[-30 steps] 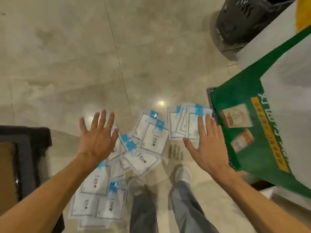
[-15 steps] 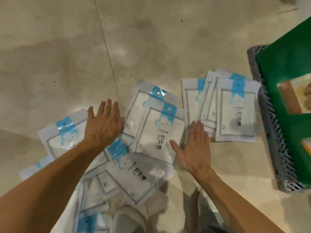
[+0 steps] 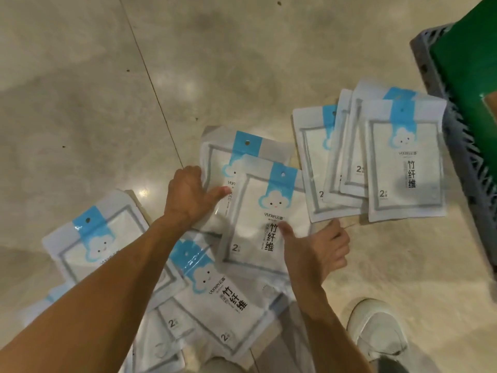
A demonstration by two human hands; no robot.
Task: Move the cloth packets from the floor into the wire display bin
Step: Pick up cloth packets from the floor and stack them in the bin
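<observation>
Several white cloth packets with blue cloud labels lie scattered on the floor. Two overlapping ones sit in the middle, a front packet over a rear packet. My left hand grips the rear packet's left edge, thumb on top and fingers curled round it. My right hand pinches the front packet's lower right edge, thumb on its face, fingers beneath. A fanned group of packets lies to the right. Others lie at the left and below my arms. No wire bin shows.
A grey lattice crate carrying a green board stands at the right edge, close to the fanned packets. My white shoe is at the lower right. Bare tiled floor stretches away at the upper left.
The view dropped closer to the floor. Both hands went from flat and spread above the packets to curled round the edges of the two middle packets.
</observation>
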